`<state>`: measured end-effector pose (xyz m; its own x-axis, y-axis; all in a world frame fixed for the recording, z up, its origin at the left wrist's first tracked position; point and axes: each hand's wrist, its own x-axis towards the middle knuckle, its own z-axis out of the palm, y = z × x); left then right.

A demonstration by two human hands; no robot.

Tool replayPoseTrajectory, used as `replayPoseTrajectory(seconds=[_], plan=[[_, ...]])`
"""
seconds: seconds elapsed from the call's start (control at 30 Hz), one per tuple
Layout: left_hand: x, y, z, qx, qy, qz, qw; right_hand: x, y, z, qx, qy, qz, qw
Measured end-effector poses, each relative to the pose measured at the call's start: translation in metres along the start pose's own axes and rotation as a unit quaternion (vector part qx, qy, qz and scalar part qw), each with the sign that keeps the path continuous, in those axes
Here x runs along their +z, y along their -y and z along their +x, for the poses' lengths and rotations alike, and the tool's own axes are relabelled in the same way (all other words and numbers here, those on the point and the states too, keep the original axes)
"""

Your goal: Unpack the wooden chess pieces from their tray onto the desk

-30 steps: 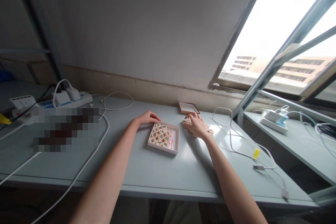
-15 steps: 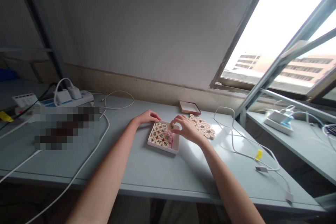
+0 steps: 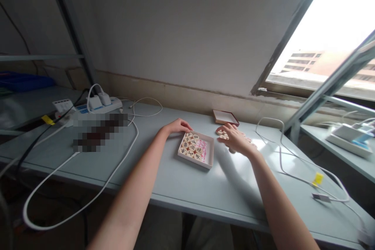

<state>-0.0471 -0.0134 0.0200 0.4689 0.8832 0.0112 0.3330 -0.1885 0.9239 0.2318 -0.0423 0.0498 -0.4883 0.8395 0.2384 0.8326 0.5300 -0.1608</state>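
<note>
A shallow white box (image 3: 209, 165) stands on the grey desk with several round Chinese chess pieces (image 3: 191, 147) in its left part, marked with dark characters. Pink marks show on the bare box floor to their right. My left hand (image 3: 178, 125) grips the far left corner of the box, fingers closed at the rim. Over the loose chess pieces (image 3: 223, 136) right of the box is my right hand (image 3: 236, 139), palm down, fingers apart and curved. It hides most of that pile; I see nothing held in it.
A box lid (image 3: 225, 117) lies behind the pieces by the wall. White cables (image 3: 281, 152) with a yellow tag (image 3: 318, 179) loop across the right side. At left are a power strip (image 3: 108, 108) with chargers, more cables and a blurred-out object (image 3: 99, 133).
My right hand has moved right, from above the box to the loose pieces. Its former place in the box now shows bare floor. The view has turned left; my left hand stays at the corner.
</note>
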Motion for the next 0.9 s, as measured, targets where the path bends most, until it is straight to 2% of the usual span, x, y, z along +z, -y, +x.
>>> replayPoseTrajectory(seconds=[0.07, 0.17, 0.23, 0.33, 0.47, 0.57, 0.7, 0.8, 0.9], plan=[[-0.001, 0.003, 0.001, 0.003, 0.004, 0.0, 1.0, -0.006, 0.019, 0.0, -0.061, 0.031, 0.085, 0.994], [-0.001, 0.005, 0.002, 0.009, 0.007, 0.0, 1.0, -0.008, 0.05, -0.003, -0.132, 0.123, 0.165, 0.97], [-0.001, 0.004, 0.001, 0.01, 0.01, 0.001, 1.0, -0.005, 0.066, -0.005, -0.151, 0.157, 0.178, 0.96], [-0.001, 0.002, 0.0, 0.004, 0.009, 0.003, 1.0, 0.001, 0.073, -0.005, -0.138, 0.148, 0.176, 0.963], [0.0, 0.001, -0.001, -0.002, -0.005, 0.012, 1.0, 0.005, 0.067, -0.004, -0.111, 0.134, 0.174, 0.969], [0.001, 0.001, -0.001, -0.001, -0.006, 0.014, 1.0, 0.007, 0.066, -0.003, -0.12, 0.135, 0.174, 0.968], [0.001, 0.0, -0.002, -0.002, -0.006, 0.016, 1.0, 0.001, 0.06, -0.001, -0.131, 0.086, 0.145, 0.977], [0.002, 0.001, -0.001, -0.001, -0.003, 0.003, 1.0, -0.007, 0.038, 0.0, -0.101, 0.046, 0.098, 0.989], [0.002, 0.002, 0.0, -0.002, -0.002, -0.008, 1.0, -0.011, 0.006, -0.003, -0.051, 0.048, 0.05, 0.996]])
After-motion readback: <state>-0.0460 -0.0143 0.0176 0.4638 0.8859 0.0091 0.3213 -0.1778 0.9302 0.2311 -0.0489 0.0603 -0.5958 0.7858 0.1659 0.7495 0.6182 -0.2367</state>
